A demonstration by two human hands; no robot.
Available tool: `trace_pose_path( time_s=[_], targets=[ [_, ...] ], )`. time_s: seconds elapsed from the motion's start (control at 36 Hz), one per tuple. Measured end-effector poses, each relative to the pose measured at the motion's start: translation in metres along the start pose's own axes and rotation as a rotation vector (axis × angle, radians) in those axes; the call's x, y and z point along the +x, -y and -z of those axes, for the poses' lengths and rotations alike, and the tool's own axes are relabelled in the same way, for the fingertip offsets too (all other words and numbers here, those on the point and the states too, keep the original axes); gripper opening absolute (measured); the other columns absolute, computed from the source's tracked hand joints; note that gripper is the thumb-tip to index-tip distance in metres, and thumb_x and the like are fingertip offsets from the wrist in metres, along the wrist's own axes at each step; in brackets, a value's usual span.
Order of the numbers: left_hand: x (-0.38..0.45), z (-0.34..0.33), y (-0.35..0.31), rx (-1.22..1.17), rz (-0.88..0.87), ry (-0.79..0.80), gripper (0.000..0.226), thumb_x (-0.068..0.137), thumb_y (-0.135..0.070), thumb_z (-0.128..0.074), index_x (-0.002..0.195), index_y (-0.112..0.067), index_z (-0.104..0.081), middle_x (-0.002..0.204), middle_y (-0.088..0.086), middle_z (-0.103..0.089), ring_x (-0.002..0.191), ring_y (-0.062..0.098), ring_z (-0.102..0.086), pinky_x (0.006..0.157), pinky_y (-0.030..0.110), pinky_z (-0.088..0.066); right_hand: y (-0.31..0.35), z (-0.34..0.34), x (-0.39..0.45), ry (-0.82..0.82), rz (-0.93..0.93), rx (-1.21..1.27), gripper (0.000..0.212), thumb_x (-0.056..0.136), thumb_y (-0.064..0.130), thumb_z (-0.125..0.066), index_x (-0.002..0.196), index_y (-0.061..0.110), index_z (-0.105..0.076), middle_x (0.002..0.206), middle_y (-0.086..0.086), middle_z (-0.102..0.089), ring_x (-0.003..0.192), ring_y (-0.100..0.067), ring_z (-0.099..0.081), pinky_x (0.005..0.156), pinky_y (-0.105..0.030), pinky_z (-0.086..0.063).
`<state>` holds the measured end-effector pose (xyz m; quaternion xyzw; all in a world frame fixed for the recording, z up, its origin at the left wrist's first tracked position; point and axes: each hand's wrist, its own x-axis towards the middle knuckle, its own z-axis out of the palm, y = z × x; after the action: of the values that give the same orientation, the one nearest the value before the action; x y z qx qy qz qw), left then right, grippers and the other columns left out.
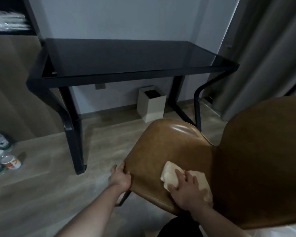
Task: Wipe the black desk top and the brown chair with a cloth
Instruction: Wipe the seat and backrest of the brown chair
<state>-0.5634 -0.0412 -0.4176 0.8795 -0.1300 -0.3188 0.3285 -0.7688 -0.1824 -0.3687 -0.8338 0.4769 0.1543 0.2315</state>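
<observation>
The brown chair (169,144) stands in the lower right, its seat facing me and its backrest rising at the far right. A pale yellow cloth (169,175) lies on the seat. My right hand (188,190) presses flat on the cloth with spread fingers. My left hand (120,177) grips the seat's left edge, thumb on top. The black desk top (126,55) is behind the chair, against the wall, with nothing on it.
A white square bin (151,105) sits on the floor under the desk. Several bottles and a cup (10,161) stand on the floor at the left. Grey curtains (263,48) hang at the right. Wooden floor lies between desk and chair.
</observation>
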Motion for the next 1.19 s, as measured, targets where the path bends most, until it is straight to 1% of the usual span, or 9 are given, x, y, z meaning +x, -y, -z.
trace_pose_path(
  time_s=[0.11,0.17,0.25,0.42,0.58,0.72,0.89,1.06,1.19],
  targets=[
    [-0.01,0.004,0.002,0.216,-0.109,0.078,0.061,0.105,-0.033,-0.029,0.163,-0.018,-0.017,0.171,0.004,-0.007,0.155,0.031,-0.014,0.126,0.037,-0.017,-0.006,-0.007,-0.013,-0.023,-0.05,0.025,0.074,0.096,0.066,-0.033,0.16,0.041,-0.003,0.169,-0.001,0.002,0.153,-0.038,0.002,0.118,-0.067,-0.007],
    [-0.015,0.004,0.006,0.264,-0.117,0.14,0.065,0.107,-0.041,-0.023,0.164,-0.016,-0.004,0.171,0.002,0.003,0.157,0.029,-0.001,0.127,0.039,-0.009,-0.003,-0.01,-0.012,-0.012,-0.064,0.052,0.075,0.096,0.065,-0.034,0.159,0.041,-0.003,0.169,-0.004,0.003,0.153,-0.04,0.005,0.119,-0.066,-0.007],
    [-0.025,0.006,0.01,0.219,-0.127,0.194,0.079,0.104,-0.057,-0.033,0.163,-0.018,0.003,0.17,-0.003,0.012,0.156,0.029,0.01,0.127,0.041,-0.002,0.007,-0.011,-0.009,0.003,-0.075,0.077,0.075,0.097,0.061,-0.037,0.16,0.04,-0.002,0.169,-0.004,0.006,0.152,-0.041,0.008,0.119,-0.065,-0.007],
    [-0.028,0.006,0.015,0.105,-0.139,0.198,0.104,0.092,-0.064,-0.056,0.163,-0.015,0.003,0.17,-0.001,0.01,0.156,0.025,0.011,0.127,0.039,-0.003,0.056,-0.011,0.008,0.081,0.06,0.063,0.07,0.098,0.06,-0.038,0.158,0.048,-0.004,0.169,0.005,0.008,0.154,-0.036,0.009,0.118,-0.066,-0.002],
    [-0.018,0.003,0.018,0.07,-0.125,0.198,0.102,0.092,-0.055,-0.058,0.163,-0.016,0.003,0.17,0.0,0.008,0.156,0.025,0.01,0.127,0.039,-0.005,0.114,-0.015,0.04,0.095,0.215,-0.031,0.068,0.097,0.059,-0.039,0.157,0.049,-0.01,0.168,0.01,0.009,0.154,-0.03,0.013,0.117,-0.066,0.003],
    [-0.013,0.004,0.014,0.087,-0.119,0.191,0.098,0.092,-0.051,-0.059,0.164,-0.021,0.001,0.17,0.0,0.006,0.156,0.024,0.008,0.126,0.038,-0.004,0.129,-0.015,0.057,0.083,0.285,-0.094,0.069,0.095,0.063,-0.038,0.157,0.049,-0.012,0.168,0.011,0.006,0.154,-0.028,0.013,0.117,-0.066,0.004],
    [-0.018,0.01,0.005,0.18,-0.095,0.237,0.1,0.094,-0.058,-0.053,0.163,-0.016,0.005,0.171,-0.001,0.011,0.156,0.023,0.012,0.127,0.039,-0.002,0.101,-0.01,0.049,0.033,0.328,-0.088,0.071,0.094,0.066,-0.04,0.156,0.049,-0.011,0.168,0.013,0.006,0.155,-0.026,0.01,0.12,-0.063,0.002],
    [-0.025,0.018,-0.004,0.343,-0.11,0.3,0.093,0.098,-0.064,-0.042,0.163,-0.021,0.009,0.169,-0.001,0.019,0.156,0.024,0.017,0.127,0.048,0.001,0.02,-0.002,0.025,-0.003,0.144,-0.005,0.073,0.095,0.07,-0.034,0.157,0.049,-0.003,0.168,0.013,0.008,0.155,-0.031,0.008,0.119,-0.064,-0.005],
    [-0.036,0.015,-0.014,0.417,-0.144,0.314,0.079,0.103,-0.056,-0.034,0.163,-0.023,0.006,0.169,0.0,0.019,0.155,0.027,0.017,0.127,0.046,0.0,-0.028,0.002,-0.003,-0.043,0.05,-0.02,0.074,0.097,0.07,-0.029,0.159,0.044,0.002,0.169,0.007,0.01,0.154,-0.035,0.009,0.12,-0.059,0.001]
  ],
)
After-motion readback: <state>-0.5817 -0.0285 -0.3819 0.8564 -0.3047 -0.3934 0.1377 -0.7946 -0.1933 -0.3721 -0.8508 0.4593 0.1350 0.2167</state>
